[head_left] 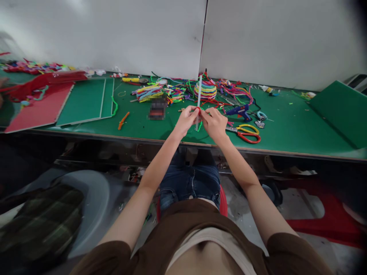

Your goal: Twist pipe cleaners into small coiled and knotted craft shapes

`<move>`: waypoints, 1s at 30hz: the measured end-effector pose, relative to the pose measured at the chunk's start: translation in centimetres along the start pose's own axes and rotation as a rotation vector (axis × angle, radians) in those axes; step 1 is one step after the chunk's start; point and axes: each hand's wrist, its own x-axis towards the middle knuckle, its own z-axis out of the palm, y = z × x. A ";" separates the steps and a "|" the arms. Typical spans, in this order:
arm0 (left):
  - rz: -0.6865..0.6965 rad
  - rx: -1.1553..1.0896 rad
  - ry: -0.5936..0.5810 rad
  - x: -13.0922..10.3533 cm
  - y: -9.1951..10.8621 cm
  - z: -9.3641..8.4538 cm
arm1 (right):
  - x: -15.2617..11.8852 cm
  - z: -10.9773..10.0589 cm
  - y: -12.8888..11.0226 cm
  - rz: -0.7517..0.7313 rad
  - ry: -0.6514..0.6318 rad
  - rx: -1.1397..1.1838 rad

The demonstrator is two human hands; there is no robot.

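Observation:
My left hand (187, 119) and my right hand (214, 121) meet above the green table (289, 131), fingertips pinched together. Between them is a small red piece (198, 109), which looks like pipe cleaner, against a long pale strip (200, 91) that stands out away from me. A bright green pipe cleaner (200, 126) hangs below my fingers. Just beyond my hands sits a round ball of striped colours (207, 91). Scissors with yellow and red handles (249, 133) and a blue glue gun (239, 111) lie right of my right hand.
Bundles of coloured pipe cleaners (149, 93) and a blurred dark object (157, 109) lie left of my hands. An orange piece (123, 120) is further left. Green boards (83, 101) and a red one (40, 110) cover the left side; another green board (342, 112) leans at right.

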 end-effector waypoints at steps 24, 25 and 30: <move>0.390 0.162 0.235 1.2 -2.5 0.4 | -1.2 1.2 -1.0 0.401 0.205 0.733; 0.393 0.161 0.234 1.1 -2.5 0.4 | -1.2 1.1 -1.0 0.403 0.181 0.731; 0.345 0.148 0.214 1.0 -2.3 0.3 | -0.8 0.7 -0.7 0.393 0.130 0.723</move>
